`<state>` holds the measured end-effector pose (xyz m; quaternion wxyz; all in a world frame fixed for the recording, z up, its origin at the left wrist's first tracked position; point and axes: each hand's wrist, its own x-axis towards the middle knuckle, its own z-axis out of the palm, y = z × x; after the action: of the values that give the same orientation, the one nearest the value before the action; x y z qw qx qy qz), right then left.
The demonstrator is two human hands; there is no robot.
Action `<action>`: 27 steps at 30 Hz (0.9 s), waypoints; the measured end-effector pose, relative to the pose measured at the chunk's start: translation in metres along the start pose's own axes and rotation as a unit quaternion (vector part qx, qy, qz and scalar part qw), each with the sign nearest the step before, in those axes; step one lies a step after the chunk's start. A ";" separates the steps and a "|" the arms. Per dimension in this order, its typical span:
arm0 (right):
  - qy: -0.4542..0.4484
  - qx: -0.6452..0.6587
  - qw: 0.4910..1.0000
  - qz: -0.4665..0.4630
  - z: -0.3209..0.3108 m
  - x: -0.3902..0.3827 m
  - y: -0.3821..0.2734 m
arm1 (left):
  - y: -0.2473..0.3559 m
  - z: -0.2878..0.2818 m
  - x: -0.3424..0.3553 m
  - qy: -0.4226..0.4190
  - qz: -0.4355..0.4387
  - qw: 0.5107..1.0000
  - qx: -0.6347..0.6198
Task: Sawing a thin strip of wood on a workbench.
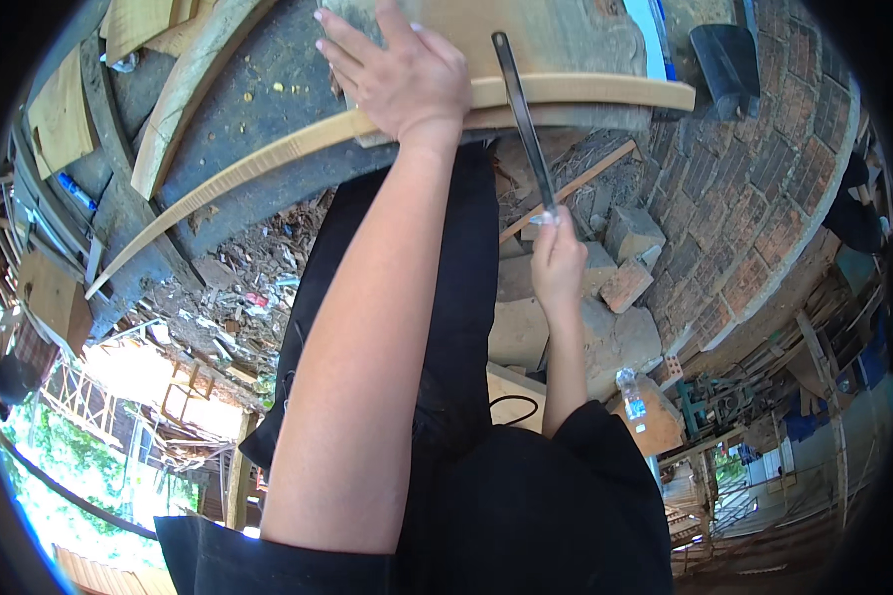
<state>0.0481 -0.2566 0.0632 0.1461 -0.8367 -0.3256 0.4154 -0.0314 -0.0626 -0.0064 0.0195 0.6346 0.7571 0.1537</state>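
Observation:
A long, curved strip of pale wood [605, 91] runs across the workbench, its left end reaching toward the near left. My left hand [397, 81] presses down over it with fingers spread, resting partly on a worn board [566, 40] behind. My right hand [558, 256] is closed round the near end of a long, narrow dark metal file [528, 121]. The file crosses the strip to the right of my left hand, its far tip over the board. Whether it touches the wood, I cannot tell.
More curved and flat wood pieces [193, 89] lie on the dark bench top [258, 99] at the left. Wood scraps [238, 288] litter the ground below. Concrete blocks [633, 233] and a brick surface [744, 198] are at the right, near a plastic bottle [630, 395].

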 end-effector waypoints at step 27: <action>0.144 -0.030 0.984 -0.098 0.036 0.022 -0.028 | -0.007 -0.007 -0.007 -0.035 0.021 0.999 0.017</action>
<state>0.0174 -0.2218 0.0422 0.2058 -0.8559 -0.3938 0.2645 -0.0384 -0.0721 -0.0031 0.0317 0.6558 0.7449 0.1186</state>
